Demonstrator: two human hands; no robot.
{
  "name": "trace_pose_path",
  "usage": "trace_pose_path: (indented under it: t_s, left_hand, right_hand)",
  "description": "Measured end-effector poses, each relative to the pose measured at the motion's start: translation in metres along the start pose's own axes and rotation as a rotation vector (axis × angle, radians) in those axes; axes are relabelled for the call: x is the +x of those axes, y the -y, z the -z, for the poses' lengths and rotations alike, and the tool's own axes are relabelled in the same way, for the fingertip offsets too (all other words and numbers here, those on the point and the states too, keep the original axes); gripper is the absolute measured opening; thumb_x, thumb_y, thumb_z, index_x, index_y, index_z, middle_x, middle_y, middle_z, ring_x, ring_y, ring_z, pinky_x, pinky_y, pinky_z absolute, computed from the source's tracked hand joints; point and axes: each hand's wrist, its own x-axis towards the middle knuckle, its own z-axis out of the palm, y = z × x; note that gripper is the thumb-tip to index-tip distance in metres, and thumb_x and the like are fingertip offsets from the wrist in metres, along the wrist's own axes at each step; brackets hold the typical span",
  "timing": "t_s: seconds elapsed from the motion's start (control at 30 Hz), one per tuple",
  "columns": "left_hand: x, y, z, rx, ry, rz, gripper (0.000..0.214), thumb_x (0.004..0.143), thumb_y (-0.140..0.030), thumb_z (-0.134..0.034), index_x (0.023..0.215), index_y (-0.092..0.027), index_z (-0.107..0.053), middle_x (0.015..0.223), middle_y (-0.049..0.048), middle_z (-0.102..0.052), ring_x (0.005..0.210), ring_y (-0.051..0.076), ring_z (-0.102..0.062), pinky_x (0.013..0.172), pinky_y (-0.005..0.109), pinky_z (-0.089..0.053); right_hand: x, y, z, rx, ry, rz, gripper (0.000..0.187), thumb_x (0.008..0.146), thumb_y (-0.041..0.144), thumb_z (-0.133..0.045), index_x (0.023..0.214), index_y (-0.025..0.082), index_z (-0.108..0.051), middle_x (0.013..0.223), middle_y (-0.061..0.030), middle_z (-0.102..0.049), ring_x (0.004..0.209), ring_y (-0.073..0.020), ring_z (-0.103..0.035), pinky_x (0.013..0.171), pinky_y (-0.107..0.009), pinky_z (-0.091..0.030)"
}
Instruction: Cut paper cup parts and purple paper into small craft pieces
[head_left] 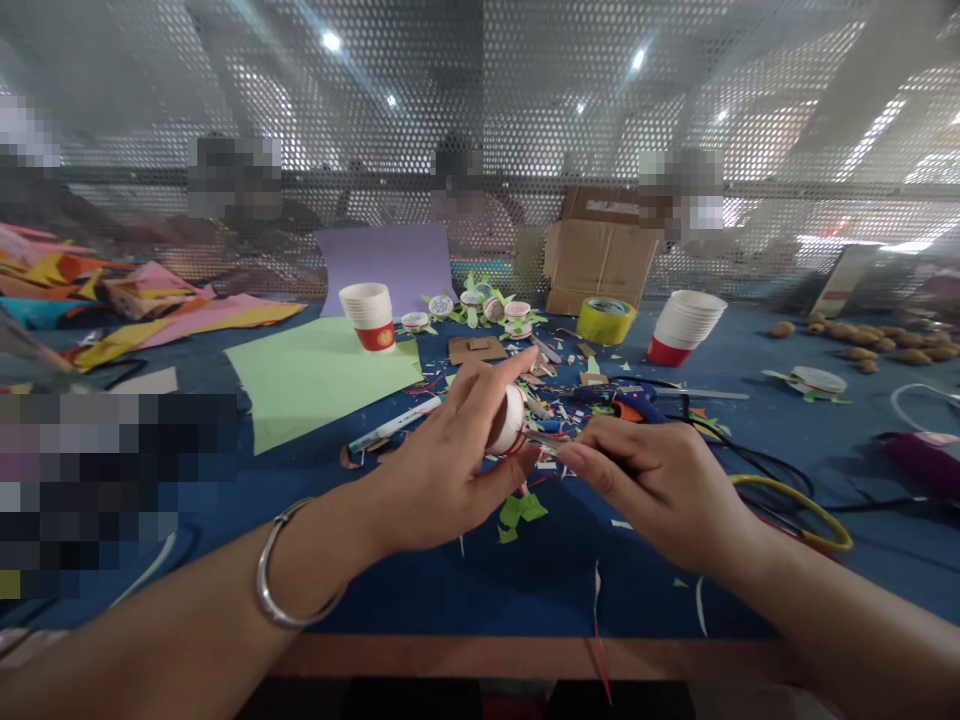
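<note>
My left hand (pixel 435 470), with a silver bangle on the wrist, holds a short cut-down paper cup (pixel 512 420) between its thumb and fingers, index finger stretched forward. The cup piece is white with a red edge and lies on its side, partly covered by the fingers. My right hand (pixel 667 490) pinches a thin metal blade-like tool (pixel 546 438), whose tip meets the cup's edge. The hand covers the rest of this tool, so its exact kind does not show. Below the hands lie green paper scraps (pixel 521 512) and thin paper strips.
Behind stand two stacks of paper cups, left (pixel 367 318) and right (pixel 684 325), yellow tape (pixel 604 321), a cardboard box (pixel 600 265) and small turtle-like crafts (pixel 517 312). A blue glue gun (pixel 634 393), cables, a marker (pixel 395 424) and green paper (pixel 300 375) lie nearer. Walnuts (pixel 892 342) sit right.
</note>
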Motion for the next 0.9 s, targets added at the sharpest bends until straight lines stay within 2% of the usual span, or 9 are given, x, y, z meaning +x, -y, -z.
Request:
trace_pose_path:
  t_s: [0.2, 0.43, 0.57, 0.67, 0.83, 0.9]
  left_hand:
    - [-0.003, 0.005, -0.006, 0.037, -0.02, -0.069, 0.074, 0.094, -0.019, -0.052, 0.157, -0.015, -0.013, 0.144, 0.0176, -0.038, 0.136, 0.029, -0.038, 0.118, 0.046, -0.033]
    - [-0.002, 0.004, -0.019, 0.036, -0.146, -0.084, 0.09, 0.087, -0.012, -0.056, 0.159, -0.024, -0.002, 0.145, 0.0166, -0.035, 0.128, 0.033, -0.041, 0.113, 0.057, -0.035]
    - [0.0, 0.004, -0.022, -0.048, -0.156, -0.102, 0.088, 0.088, -0.012, -0.057, 0.158, -0.025, -0.006, 0.148, 0.0157, -0.035, 0.126, 0.032, -0.043, 0.113, 0.056, -0.036]
    - [-0.001, 0.004, -0.023, -0.101, -0.143, -0.071, 0.076, 0.091, -0.014, -0.054, 0.155, -0.02, -0.014, 0.141, 0.0169, -0.04, 0.127, 0.032, -0.042, 0.112, 0.055, -0.037]
    - [-0.002, -0.001, -0.026, -0.14, -0.163, -0.014, 0.064, 0.096, -0.023, -0.05, 0.152, -0.013, -0.02, 0.11, 0.0108, -0.048, 0.102, 0.025, -0.052, 0.103, 0.052, -0.045]
    - [-0.002, -0.004, -0.028, -0.137, -0.187, -0.008, 0.059, 0.098, -0.025, -0.048, 0.149, -0.014, -0.022, 0.107, 0.0097, -0.048, 0.103, 0.025, -0.052, 0.103, 0.05, -0.045]
  right_hand:
    - [-0.001, 0.002, 0.0, 0.007, 0.02, -0.009, 0.046, 0.102, 0.044, -0.051, 0.066, 0.016, -0.05, 0.058, 0.0056, -0.039, 0.052, -0.0035, -0.033, 0.05, -0.019, -0.028]
    - [-0.001, 0.003, 0.0, 0.004, 0.024, -0.027, 0.048, 0.102, 0.046, -0.049, 0.065, 0.016, -0.048, 0.058, 0.0054, -0.038, 0.053, -0.0038, -0.032, 0.05, -0.02, -0.027]
    - [-0.001, 0.002, 0.0, 0.001, 0.027, -0.017, 0.048, 0.102, 0.044, -0.049, 0.065, 0.015, -0.048, 0.059, 0.0053, -0.037, 0.054, -0.0037, -0.032, 0.051, -0.02, -0.027]
    - [-0.002, 0.002, -0.001, -0.009, 0.007, -0.016, 0.048, 0.103, 0.044, -0.048, 0.065, 0.015, -0.047, 0.059, 0.0052, -0.037, 0.054, -0.0039, -0.031, 0.051, -0.02, -0.027]
    - [-0.004, 0.004, -0.003, -0.048, -0.058, 0.034, 0.045, 0.103, 0.039, -0.051, 0.065, 0.015, -0.048, 0.058, 0.0057, -0.036, 0.053, -0.0035, -0.03, 0.051, -0.019, -0.027]
    - [-0.005, 0.004, -0.004, -0.073, -0.078, 0.05, 0.043, 0.102, 0.037, -0.052, 0.066, 0.015, -0.05, 0.058, 0.0057, -0.037, 0.053, -0.0033, -0.032, 0.051, -0.019, -0.027]
